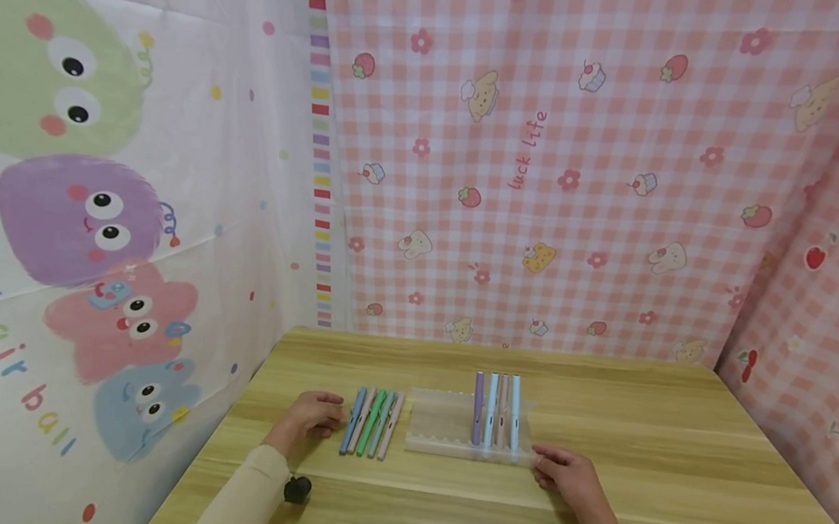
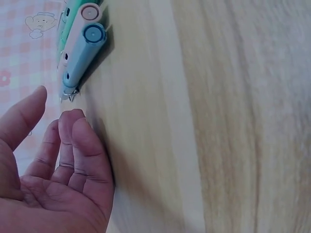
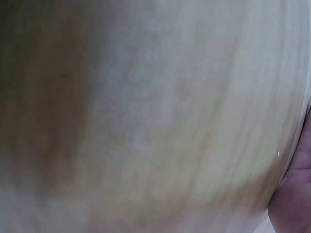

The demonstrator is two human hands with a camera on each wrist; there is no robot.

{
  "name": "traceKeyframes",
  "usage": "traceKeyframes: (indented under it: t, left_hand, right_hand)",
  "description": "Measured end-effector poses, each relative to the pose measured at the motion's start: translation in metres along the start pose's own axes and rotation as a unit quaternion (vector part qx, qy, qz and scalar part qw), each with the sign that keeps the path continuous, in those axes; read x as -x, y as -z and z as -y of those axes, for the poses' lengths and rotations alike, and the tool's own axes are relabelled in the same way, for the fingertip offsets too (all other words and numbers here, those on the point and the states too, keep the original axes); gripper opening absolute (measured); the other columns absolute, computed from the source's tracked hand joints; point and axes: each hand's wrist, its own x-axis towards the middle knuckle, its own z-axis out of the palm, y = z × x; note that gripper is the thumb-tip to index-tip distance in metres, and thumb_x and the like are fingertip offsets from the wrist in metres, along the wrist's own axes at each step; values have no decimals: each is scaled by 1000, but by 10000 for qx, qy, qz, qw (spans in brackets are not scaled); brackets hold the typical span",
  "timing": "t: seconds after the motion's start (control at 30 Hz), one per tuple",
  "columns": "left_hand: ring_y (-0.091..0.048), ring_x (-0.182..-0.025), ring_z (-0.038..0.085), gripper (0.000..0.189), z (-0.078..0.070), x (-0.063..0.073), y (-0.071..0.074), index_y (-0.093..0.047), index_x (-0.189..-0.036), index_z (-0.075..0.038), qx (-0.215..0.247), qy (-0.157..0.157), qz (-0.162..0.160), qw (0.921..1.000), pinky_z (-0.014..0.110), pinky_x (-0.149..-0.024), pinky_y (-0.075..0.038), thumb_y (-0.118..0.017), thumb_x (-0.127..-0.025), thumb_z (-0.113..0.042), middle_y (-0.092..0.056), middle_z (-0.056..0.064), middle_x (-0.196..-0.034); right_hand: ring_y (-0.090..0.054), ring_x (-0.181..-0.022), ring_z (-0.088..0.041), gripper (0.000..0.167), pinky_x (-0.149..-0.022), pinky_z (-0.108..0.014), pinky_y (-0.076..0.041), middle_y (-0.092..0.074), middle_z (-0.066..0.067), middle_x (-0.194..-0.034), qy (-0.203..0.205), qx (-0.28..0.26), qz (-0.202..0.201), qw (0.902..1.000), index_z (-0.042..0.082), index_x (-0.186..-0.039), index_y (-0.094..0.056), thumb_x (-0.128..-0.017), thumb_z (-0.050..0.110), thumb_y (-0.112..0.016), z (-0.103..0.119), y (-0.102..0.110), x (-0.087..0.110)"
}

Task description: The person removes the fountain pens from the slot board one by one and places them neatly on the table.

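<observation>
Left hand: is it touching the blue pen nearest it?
Apart. The left wrist view shows a little gap between the left hand's fingertips and the blue pen.

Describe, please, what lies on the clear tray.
Four pens: one purple, two light blue, one pinkish. The part of the clear tray directly beneath them is covered.

tray (image 1: 442,417): translucent plastic | pens (image 1: 371,423): smooth plastic | tabletop (image 1: 466,503): wood-grained

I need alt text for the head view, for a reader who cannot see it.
A person's left hand is beside five pens on a wooden table; their right hand is at the near right corner of a clear tray holding four more pens.
</observation>
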Motion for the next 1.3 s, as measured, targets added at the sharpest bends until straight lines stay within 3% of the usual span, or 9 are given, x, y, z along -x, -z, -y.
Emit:
traceKeyframes:
  t: [0.33, 0.57, 0.73, 1.13, 1.3]
  left_hand:
    - [-60, -73, 16, 44, -6, -2, -5, -59, -126, 7, 79, -94, 93, 9999, 30, -66, -54, -72, -84, -2, -65, 6, -84]
    - [-61, -82, 18, 45, -18, 5, -17, -57, -129, 8, 174, -231, 348, 9990, 32, -74, -54, -70, -88, -3, -66, 11, -98]
    - [-61, -81, 19, 44, -25, 6, -26, -58, -129, 7, 164, -350, 449, 9982, 33, -73, -53, -70, -88, -3, -66, 11, -96]
    - [-61, -94, 28, 47, -33, 12, -45, -54, -133, 8, -18, -760, 1153, 9904, 45, -87, -53, -67, -91, -10, -63, 17, -116]
    - [-60, -108, 35, 47, -38, 16, -51, -52, -134, 9, 139, -820, 1406, 9866, 52, -95, -48, -65, -93, -8, -58, 24, -127]
  right_hand:
    - [-65, -74, -18, 27, -65, -26, -56, -71, -15, -89, -39, -15, -39, 10000, -15, -117, -64, -92, -3, -64, 0, 0, 1]
    - [-65, -73, -18, 28, -64, -26, -56, -70, -14, -84, -53, -29, -13, 10000, -15, -117, -64, -92, -4, -64, 1, 0, 2]
    - [-65, -73, -17, 27, -64, -26, -56, -70, -13, -85, -38, -38, 20, 10000, -15, -117, -64, -92, -4, -63, 2, 0, 2]
    - [-65, -73, -18, 28, -63, -26, -56, -70, -14, -84, -25, -28, 7, 10000, -16, -117, -63, -92, -4, -64, 6, 0, 4]
    - [-65, -73, -18, 28, -64, -27, -56, -70, -14, -85, -24, 12, -26, 10000, -15, -117, -64, -91, -4, -65, 5, -1, 4]
